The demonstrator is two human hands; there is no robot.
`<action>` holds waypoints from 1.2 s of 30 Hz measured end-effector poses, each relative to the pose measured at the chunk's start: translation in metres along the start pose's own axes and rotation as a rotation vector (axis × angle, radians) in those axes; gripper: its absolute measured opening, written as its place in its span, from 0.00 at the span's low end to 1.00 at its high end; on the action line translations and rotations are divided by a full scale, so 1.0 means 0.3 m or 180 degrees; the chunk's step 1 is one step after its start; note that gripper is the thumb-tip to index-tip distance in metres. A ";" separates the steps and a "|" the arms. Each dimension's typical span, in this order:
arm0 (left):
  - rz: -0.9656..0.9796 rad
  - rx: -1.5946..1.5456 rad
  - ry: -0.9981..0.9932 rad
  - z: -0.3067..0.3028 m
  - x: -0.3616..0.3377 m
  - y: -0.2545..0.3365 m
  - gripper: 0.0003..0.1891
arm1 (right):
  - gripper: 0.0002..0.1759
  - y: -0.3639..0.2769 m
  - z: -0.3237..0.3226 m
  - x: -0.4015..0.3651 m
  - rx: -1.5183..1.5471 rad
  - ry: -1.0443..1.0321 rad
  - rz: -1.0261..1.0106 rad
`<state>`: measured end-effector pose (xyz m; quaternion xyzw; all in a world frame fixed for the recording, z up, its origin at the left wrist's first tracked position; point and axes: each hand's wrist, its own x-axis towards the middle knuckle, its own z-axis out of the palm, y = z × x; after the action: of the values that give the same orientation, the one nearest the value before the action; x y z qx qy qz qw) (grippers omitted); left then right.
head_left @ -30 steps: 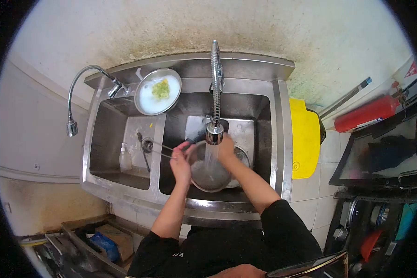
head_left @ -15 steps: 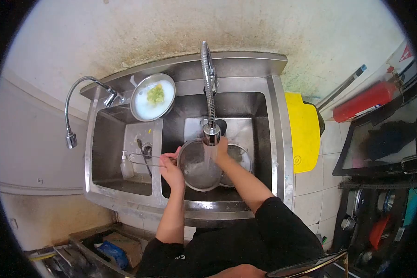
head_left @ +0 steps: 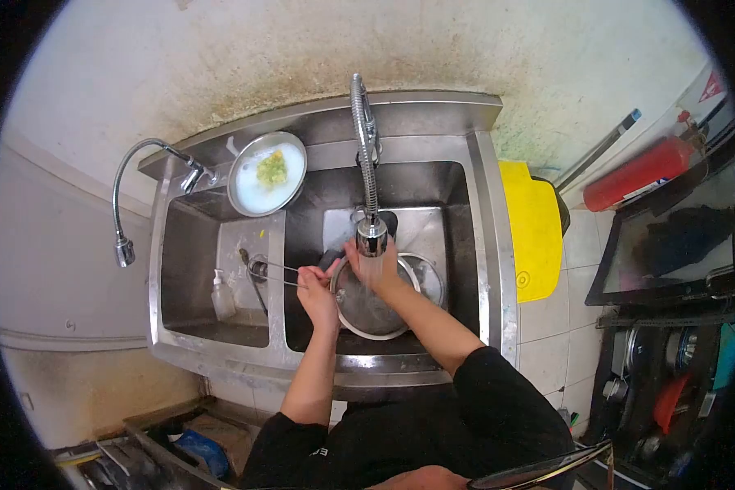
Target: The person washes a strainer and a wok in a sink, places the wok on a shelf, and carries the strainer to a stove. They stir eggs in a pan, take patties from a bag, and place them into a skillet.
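**strainer under the running tap, left hand on its handle**

step, as judged: rinsing. the strainer (head_left: 373, 317) sits at the centre of the frame, low in the right-hand basin (head_left: 461, 273), mesh side below the spray head (head_left: 371, 237). water falls from it onto the right hand and the mesh.

left hand (head_left: 318, 304), just left of centre: grasping the strainer where the wire handle (head_left: 284, 267) meets the rim; the handle's far end reaches left over the divider. right hand (head_left: 374, 265): at the upper part of the strainer, in the stream, fingers bent toward the left. it looks like rubbing or wiping, but cannot tell whether it grips the rim or only lies against the mesh.

next move, as judged: calls for the left hand to keep the handle steady and turn the mesh, so that the stream reaches the lower part, with the right hand clear of the rim.

nearby: bowl (head_left: 234, 189) of suds with a yellow-green sponge (head_left: 272, 169), upper left of centre; soap bottle (head_left: 222, 296) in the left-hand basin.

hard to make out: right fingertips, blurred by water. a round metal piece (head_left: 433, 282) is partly covered by the strainer; pan or lid, cannot say. a dark thing (head_left: 331, 260) beside the left fingers is mostly hidden. contact between strainer and basin floor not visible.
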<state>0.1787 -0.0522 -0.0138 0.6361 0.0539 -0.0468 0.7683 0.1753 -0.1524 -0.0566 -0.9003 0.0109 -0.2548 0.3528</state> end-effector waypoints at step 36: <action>-0.0383 -0.0885 -0.0034 -0.085 -0.043 0.027 0.34 | 0.13 0.155 0.018 -0.132 0.1433 0.0517 0.1564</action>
<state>0.1663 -0.0256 -0.0089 0.5189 0.0938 -0.0882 0.8451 0.1508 -0.1761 -0.1077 -0.7471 0.1991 -0.2291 0.5914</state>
